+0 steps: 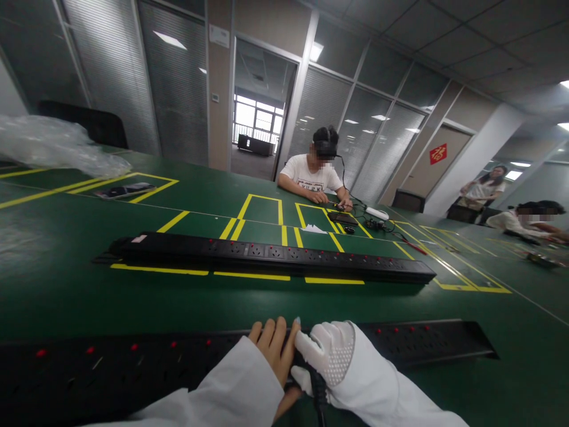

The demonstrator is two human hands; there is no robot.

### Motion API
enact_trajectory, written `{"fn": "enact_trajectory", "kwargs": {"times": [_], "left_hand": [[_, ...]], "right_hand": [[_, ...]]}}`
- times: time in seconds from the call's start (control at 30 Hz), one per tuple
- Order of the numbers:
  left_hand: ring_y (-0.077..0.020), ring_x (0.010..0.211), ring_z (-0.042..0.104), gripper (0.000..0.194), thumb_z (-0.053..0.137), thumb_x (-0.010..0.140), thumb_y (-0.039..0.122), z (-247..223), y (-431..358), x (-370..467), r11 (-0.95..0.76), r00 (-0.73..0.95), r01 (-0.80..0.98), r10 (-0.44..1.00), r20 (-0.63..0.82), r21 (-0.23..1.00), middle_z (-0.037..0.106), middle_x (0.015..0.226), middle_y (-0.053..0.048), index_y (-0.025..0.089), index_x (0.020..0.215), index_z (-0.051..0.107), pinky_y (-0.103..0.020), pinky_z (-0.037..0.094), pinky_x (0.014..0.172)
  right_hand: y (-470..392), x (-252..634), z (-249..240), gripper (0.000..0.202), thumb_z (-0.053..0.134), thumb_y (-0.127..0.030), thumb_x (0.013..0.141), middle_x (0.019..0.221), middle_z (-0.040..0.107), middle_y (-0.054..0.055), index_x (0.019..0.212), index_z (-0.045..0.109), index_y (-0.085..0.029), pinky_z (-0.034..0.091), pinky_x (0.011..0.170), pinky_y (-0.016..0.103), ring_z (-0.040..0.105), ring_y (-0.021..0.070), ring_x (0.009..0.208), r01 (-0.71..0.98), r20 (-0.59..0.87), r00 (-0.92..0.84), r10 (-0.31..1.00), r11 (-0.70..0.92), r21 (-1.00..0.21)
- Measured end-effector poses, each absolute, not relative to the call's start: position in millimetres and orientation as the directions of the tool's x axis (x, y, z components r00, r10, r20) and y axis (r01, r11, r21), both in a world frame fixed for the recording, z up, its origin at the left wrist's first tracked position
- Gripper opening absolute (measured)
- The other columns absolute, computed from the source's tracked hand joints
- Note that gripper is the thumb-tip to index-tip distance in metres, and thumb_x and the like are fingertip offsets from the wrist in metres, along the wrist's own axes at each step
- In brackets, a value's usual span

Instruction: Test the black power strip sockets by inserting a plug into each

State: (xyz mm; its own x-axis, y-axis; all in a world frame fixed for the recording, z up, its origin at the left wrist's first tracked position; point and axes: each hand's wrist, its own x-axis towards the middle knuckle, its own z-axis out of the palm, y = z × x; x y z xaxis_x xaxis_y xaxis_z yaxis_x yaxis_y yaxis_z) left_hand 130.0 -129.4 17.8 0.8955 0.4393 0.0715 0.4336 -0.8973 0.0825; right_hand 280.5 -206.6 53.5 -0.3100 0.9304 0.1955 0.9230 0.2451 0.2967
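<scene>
A long black power strip [178,362] with red switches lies across the near part of the table. My bare left hand [276,350] is wrapped over its middle, fingertips at the far edge and thumb low on the near side. Right beside it, my right hand [329,356], in a white dotted glove, is closed around a black plug [311,370] at the strip. A thick black cable [319,394] runs down from the plug toward me. The plug's front end is hidden by my hands. A second black power strip [275,256] lies farther back, parallel to yellow tape lines.
Across the green table [178,305] sits a person [313,172] handling small parts near cables and a white power strip [377,213]. Clear plastic wrap [57,142] lies at the far left, near a dark flat object [127,190]. More people are at the right.
</scene>
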Motion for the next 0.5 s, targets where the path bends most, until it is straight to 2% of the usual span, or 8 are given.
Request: {"fn": "enact_trajectory", "kwargs": {"times": [0.17,0.37,0.43,0.5], "left_hand": [[-0.0355,0.115,0.047,0.079,0.062,0.073,0.040,18,-128,131,-0.898,0.899,0.434,0.437,0.036,0.066,0.045,0.135,-0.020,0.013,0.140,0.031,-0.049,0.035,0.097],[-0.0365,0.115,0.048,0.082,0.060,0.074,0.056,20,-129,132,-0.895,0.896,0.440,0.443,0.034,0.074,0.046,0.134,-0.020,0.023,0.141,0.026,-0.051,0.035,0.096],[-0.0362,0.115,0.048,0.080,0.059,0.075,0.058,20,-129,132,-0.892,0.893,0.445,0.449,0.038,0.074,0.046,0.134,-0.020,0.025,0.141,0.027,-0.051,0.035,0.096],[-0.0360,0.115,0.048,0.079,0.058,0.076,0.059,19,-130,132,-0.890,0.891,0.449,0.453,0.040,0.080,0.046,0.134,-0.019,0.024,0.141,0.029,-0.050,0.034,0.097]], "right_hand": [[-202,286,48,0.025,0.048,-0.041,0.078,0.063,0.055,-0.003,0.094,0.054,-0.023,0.027,0.048,0.024,0.051,0.0098,0.051,0.921,0.277,-0.325,0.904,0.237,0.309],[-212,286,40,0.031,0.042,-0.043,0.080,0.052,0.050,0.001,0.091,0.059,-0.019,0.017,0.044,0.028,0.044,0.0153,0.043,0.871,0.431,-0.424,0.796,0.228,0.435],[-214,289,40,0.032,0.038,-0.041,0.081,0.053,0.051,0.002,0.092,0.059,-0.019,0.021,0.044,0.028,0.046,0.0167,0.043,0.901,0.488,-0.383,0.784,0.201,0.384],[-216,293,42,0.027,0.038,-0.036,0.080,0.057,0.054,0.002,0.089,0.058,-0.020,0.030,0.045,0.027,0.051,0.0160,0.046,0.962,0.524,-0.259,0.812,0.166,0.218]]}}
